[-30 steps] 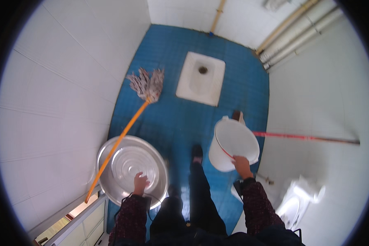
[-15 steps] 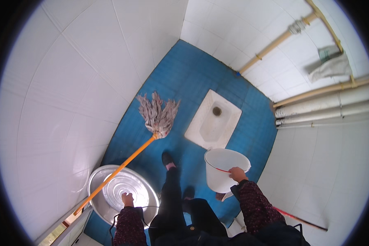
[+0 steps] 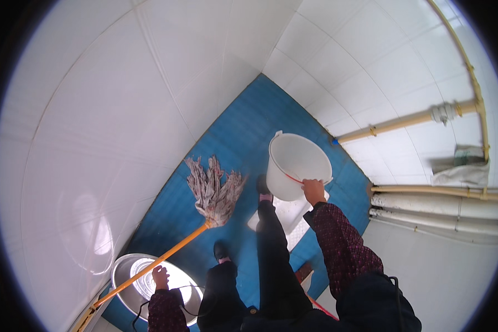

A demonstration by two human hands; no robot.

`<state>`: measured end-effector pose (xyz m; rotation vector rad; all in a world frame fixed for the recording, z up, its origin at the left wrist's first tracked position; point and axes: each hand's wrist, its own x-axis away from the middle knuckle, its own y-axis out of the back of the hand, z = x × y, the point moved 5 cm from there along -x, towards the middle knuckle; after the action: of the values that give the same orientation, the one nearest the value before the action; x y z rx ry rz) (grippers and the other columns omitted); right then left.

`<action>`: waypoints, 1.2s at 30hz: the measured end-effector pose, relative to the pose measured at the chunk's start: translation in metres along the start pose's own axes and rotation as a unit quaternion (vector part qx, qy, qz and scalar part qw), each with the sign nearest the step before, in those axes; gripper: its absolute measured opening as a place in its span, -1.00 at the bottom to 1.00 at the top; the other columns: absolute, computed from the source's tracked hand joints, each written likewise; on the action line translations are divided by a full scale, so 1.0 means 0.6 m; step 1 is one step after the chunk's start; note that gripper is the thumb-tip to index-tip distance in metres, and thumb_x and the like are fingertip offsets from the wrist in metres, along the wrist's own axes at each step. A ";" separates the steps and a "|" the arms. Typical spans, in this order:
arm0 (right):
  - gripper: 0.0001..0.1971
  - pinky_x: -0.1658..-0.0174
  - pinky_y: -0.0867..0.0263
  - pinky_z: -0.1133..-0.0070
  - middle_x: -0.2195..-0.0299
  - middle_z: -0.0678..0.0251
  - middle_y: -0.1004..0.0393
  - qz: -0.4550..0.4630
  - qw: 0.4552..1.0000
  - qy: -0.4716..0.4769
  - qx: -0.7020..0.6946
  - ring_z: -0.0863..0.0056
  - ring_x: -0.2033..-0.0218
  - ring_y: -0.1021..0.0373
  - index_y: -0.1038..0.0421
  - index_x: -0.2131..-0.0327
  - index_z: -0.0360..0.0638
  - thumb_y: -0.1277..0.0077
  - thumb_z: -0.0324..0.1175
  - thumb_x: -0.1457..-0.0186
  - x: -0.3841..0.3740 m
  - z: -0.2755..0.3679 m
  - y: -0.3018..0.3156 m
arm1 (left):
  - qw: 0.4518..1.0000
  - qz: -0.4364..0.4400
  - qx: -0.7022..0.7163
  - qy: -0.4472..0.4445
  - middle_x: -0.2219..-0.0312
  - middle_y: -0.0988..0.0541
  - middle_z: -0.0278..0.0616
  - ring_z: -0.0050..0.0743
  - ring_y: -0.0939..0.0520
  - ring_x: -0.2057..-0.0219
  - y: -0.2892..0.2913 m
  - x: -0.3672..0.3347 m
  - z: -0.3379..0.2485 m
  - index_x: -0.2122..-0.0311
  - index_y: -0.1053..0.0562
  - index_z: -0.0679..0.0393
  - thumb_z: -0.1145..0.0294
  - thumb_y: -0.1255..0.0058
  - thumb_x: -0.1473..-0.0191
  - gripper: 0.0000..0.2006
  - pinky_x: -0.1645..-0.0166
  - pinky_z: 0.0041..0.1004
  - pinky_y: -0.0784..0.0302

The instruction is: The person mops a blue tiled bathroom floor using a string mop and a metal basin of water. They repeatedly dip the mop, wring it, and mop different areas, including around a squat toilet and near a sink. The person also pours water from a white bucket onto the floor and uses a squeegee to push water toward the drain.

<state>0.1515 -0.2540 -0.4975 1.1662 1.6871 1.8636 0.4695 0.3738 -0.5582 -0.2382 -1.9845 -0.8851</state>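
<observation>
A white bucket (image 3: 282,180) hangs from my right hand (image 3: 314,192), which is closed round the red grip of its handle. The bucket is tilted, and nothing shows inside it. It hangs in front of the white squat toilet (image 3: 288,216) and hides much of it. My left hand (image 3: 160,277) is over the metal basin (image 3: 177,279), fingers loosely bent and apart, holding nothing that I can see. Just beyond those fingers passes the orange handle of a mop (image 3: 174,247). The mop's grey cloth head (image 3: 218,196) lies on the blue floor.
White tiled walls (image 3: 122,110) meet at the far corner of the blue floor (image 3: 249,127). Pipes (image 3: 404,124) run along the right wall, with a cloth (image 3: 462,174) hanging by them. A brownish object (image 3: 303,271) stands low beside my right leg.
My right hand has carried the bucket forward, over the toilet. My right foot has stepped forward too. The view has shifted, and my left hand appears nearer the mop handle.
</observation>
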 end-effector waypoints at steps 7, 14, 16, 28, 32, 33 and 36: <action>-0.91 0.31 -0.16 0.28 0.54 0.34 -0.43 -0.048 0.998 0.039 0.027 0.33 0.41 -0.38 -0.36 0.47 -0.02 0.11 -0.29 0.05 -0.398 -0.026 -0.037 | 0.995 -0.018 0.027 0.094 0.60 -0.41 -0.27 -0.45 -0.44 0.70 -0.097 0.042 -0.008 0.27 -0.33 0.02 0.38 0.14 0.06 -0.82 0.70 -0.53 -0.23; -0.95 0.38 -0.23 0.38 0.57 0.34 -0.37 -0.103 0.990 0.074 0.062 0.32 0.47 -0.37 -0.31 0.48 -0.10 0.17 -0.44 0.06 -0.670 -0.055 -0.073 | 0.982 -0.020 0.005 0.189 0.59 -0.43 -0.24 -0.44 -0.46 0.72 -0.267 0.150 -0.084 0.17 -0.32 0.16 0.49 0.09 0.09 -0.70 0.73 -0.57 -0.24; -0.93 0.33 -0.24 0.36 0.51 0.30 -0.37 -0.081 0.994 0.066 0.029 0.29 0.42 -0.36 -0.31 0.44 -0.13 0.15 -0.45 0.07 -0.714 -0.055 -0.082 | 0.979 -0.015 -0.001 0.203 0.59 -0.44 -0.25 -0.46 -0.47 0.71 -0.295 0.167 -0.111 0.21 -0.35 0.17 0.48 0.11 0.09 -0.75 0.75 -0.59 -0.21; -0.61 -0.03 -0.12 0.37 0.05 0.05 -0.24 -0.113 0.956 0.054 -0.267 0.11 0.00 -0.16 -0.29 0.11 -0.18 -0.02 -0.38 0.09 -0.615 -0.159 0.155 | 0.998 0.019 0.035 0.051 0.59 -0.41 -0.22 -0.50 -0.45 0.71 -0.330 0.103 -0.203 0.31 -0.38 0.25 0.46 0.11 0.17 -0.77 0.73 -0.56 -0.26; -0.74 0.26 -0.28 0.60 0.13 0.30 -0.34 -0.252 0.894 -0.015 -0.371 0.49 0.18 -0.33 -0.37 0.17 -0.12 0.02 -0.43 0.00 -0.520 -0.254 0.451 | 1.000 -0.005 0.022 -0.016 0.69 -0.42 -0.27 -0.44 -0.41 0.79 -0.290 0.018 -0.230 0.41 -0.43 0.11 0.33 0.06 0.15 -0.85 0.79 -0.46 -0.23; -0.76 0.28 -0.27 0.61 0.16 0.31 -0.35 -0.309 0.872 -0.019 -0.380 0.51 0.22 -0.33 -0.37 0.19 -0.11 0.03 -0.43 0.00 -0.492 -0.275 0.540 | 1.000 -0.013 0.006 -0.018 0.68 -0.42 -0.27 -0.43 -0.42 0.77 -0.285 0.001 -0.241 0.42 -0.43 0.10 0.31 0.06 0.15 -0.85 0.75 -0.44 -0.24; -0.80 0.31 -0.21 0.68 0.26 0.45 -0.37 -0.460 0.797 -0.032 -0.389 0.65 0.37 -0.26 -0.38 0.21 -0.11 0.04 -0.42 -0.03 -0.408 -0.310 0.789 | 0.999 -0.009 -0.023 -0.027 0.66 -0.44 -0.26 -0.37 -0.44 0.69 -0.280 -0.026 -0.286 0.44 -0.43 0.07 0.27 0.04 0.16 -0.85 0.64 -0.37 -0.28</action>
<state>0.2722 -0.6561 -0.1197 0.0088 0.9254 1.5152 0.5119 0.1401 -0.5987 -0.2737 -2.0197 -0.9459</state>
